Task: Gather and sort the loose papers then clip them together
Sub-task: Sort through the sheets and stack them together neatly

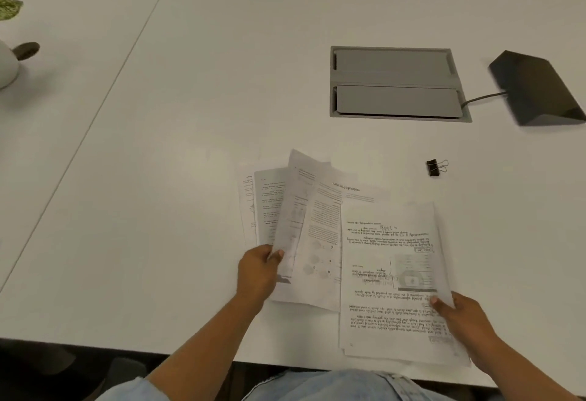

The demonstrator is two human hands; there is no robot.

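The loose papers are lying fanned across the near middle of the table, overlapping one another and running under a squarer stack on the right, whose near edge is reaching the table's front edge; the binder clip is sitting apart, beyond the stack and slightly to its right. The left hand is pinching the near left corner of the fan, thumb on top and fingers curled beneath; the right hand is pinching the stack's near right edge, thumb lying on the top page, its other fingers hidden under the paper. The step in hand seems to be the gathering; doing it well probably means sliding the fan rightward over the stack while the right hand is anchoring it, then standing the bundle on edge and tapping it square; the tilted sheets risk creasing if pushed flat against each other, and the clip should be waiting until the edges are aligning.
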